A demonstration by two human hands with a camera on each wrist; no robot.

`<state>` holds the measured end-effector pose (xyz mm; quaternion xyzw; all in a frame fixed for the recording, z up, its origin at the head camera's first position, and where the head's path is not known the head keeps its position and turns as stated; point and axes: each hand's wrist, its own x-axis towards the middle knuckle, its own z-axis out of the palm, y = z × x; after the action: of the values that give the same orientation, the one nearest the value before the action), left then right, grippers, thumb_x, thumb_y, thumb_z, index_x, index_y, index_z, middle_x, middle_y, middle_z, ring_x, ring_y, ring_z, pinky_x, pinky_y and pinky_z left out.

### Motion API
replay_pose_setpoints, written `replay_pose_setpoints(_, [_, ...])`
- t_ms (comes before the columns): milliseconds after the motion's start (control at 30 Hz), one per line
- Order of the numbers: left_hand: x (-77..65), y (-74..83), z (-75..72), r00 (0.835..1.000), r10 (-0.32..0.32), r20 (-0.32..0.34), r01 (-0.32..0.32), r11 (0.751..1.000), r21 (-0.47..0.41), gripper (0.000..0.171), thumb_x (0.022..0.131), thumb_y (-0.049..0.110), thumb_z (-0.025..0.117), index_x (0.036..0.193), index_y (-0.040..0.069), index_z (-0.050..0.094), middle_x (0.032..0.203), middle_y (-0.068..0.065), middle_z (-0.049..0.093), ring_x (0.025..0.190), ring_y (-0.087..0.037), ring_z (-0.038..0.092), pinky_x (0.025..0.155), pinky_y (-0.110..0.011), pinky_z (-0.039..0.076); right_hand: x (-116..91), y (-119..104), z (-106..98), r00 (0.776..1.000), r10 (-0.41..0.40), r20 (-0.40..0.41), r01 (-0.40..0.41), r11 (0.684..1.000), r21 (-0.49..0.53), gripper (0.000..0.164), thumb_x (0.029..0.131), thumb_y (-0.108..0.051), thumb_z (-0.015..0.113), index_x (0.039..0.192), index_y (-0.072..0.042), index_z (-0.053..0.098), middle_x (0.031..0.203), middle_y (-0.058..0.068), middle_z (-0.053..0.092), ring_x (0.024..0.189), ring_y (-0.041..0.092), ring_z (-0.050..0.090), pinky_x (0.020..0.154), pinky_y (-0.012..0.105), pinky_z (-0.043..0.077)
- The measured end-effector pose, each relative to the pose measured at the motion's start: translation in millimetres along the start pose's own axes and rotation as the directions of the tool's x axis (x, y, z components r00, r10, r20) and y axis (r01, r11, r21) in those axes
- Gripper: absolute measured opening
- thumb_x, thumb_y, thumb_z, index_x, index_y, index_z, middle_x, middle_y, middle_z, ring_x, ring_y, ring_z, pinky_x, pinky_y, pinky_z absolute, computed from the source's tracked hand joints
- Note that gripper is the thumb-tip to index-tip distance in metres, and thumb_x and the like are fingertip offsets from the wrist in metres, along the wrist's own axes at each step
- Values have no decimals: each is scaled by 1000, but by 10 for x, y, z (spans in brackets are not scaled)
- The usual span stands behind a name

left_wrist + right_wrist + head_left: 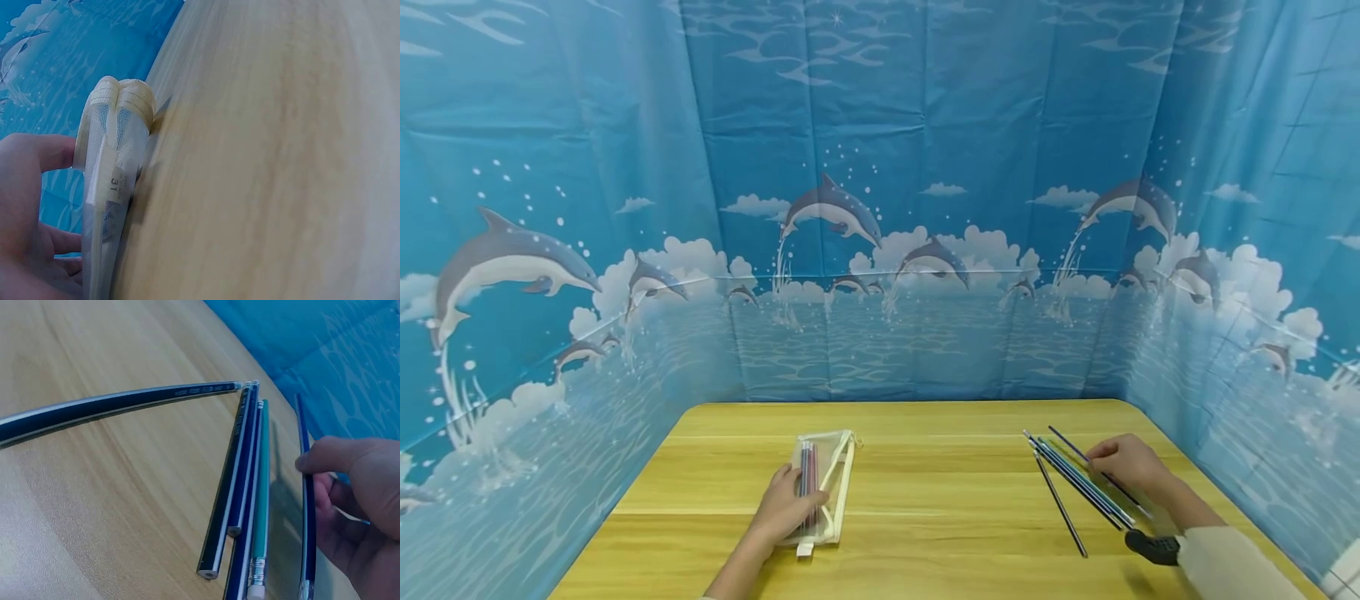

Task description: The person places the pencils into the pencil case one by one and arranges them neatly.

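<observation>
A pale mesh zip pencil case (pixel 842 492) lies on the table at centre-left, with several pencils (pixel 810 475) showing inside. My left hand (pixel 786 504) holds it at its left side, thumb across the front. In the left wrist view the thumb touches the case (pixel 128 150), while part of the other fingers is hidden. At the right, my right hand (pixel 1131 467) pinches a dark blue pencil (pixel 308 531) between thumb and fingers. Beside it lies a bunch of dark pencils (pixel 231 481) with one teal pencil (pixel 263 475). One black pencil (pixel 125 406) angles away from the bunch.
Both hands work over a yellow wood-grain table (pixel 940 483). A blue curtain (pixel 880 350) printed with dolphins surrounds its back and sides. A black strap or device (pixel 1152 547) sits at the right wrist, by a pale sleeve (pixel 1232 562).
</observation>
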<state>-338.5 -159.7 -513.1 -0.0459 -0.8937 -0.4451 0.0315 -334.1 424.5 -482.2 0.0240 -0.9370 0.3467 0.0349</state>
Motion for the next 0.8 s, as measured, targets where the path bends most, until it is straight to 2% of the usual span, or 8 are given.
replay_pose_setpoints(200, [-9,2,1,1000,3,-5,-3,1000,0,88,85,38,76,148,-14,43,158,-36,28,137,-58,37,110,-70,32,10,-65,3,1000,16,11,-17,995,101,33,101,-10,65,122,15,66,108,17,70,81,23,60,66,37,54])
replay_pose_setpoints(333, [-19,13,1,1000,-3,2,3,1000,-6,88,85,38,77,148,-14,43,158,-37,27,137,-59,36,110,-70,32,31,-137,47,999,40,33,-45,984,173,36,101,-12,66,124,16,64,111,18,70,87,23,64,70,36,58])
replay_pose_setpoints(433, [-16,15,-5,1000,-7,6,7,1000,-4,88,85,38,76,148,-15,43,158,-37,27,138,-59,35,109,-71,32,60,-209,92,997,56,56,-68,967,246,38,102,-12,66,126,17,62,114,20,68,94,26,69,77,40,61])
replay_pose_setpoints(600, [-10,17,-3,1000,-1,6,1,1000,-6,88,86,38,76,148,-15,43,158,-38,27,137,-60,35,109,-71,32,96,-344,182,995,36,96,-67,938,341,42,101,-13,67,128,17,60,120,25,66,105,34,68,84,45,60])
replay_pose_setpoints(700, [-10,11,-5,1000,0,8,0,1000,-14,88,86,37,76,148,-15,43,158,-37,27,138,-59,35,109,-71,32,114,-423,258,992,31,120,-77,909,410,41,100,-13,69,128,16,60,122,25,64,105,33,67,84,43,60])
replay_pose_setpoints(800, [-10,9,-4,1000,-1,13,1,1000,-13,88,86,38,76,148,-15,42,158,-38,26,138,-60,33,109,-72,32,127,-492,328,989,-3,150,-65,894,444,43,101,-13,69,130,16,58,122,25,62,101,30,65,83,42,60])
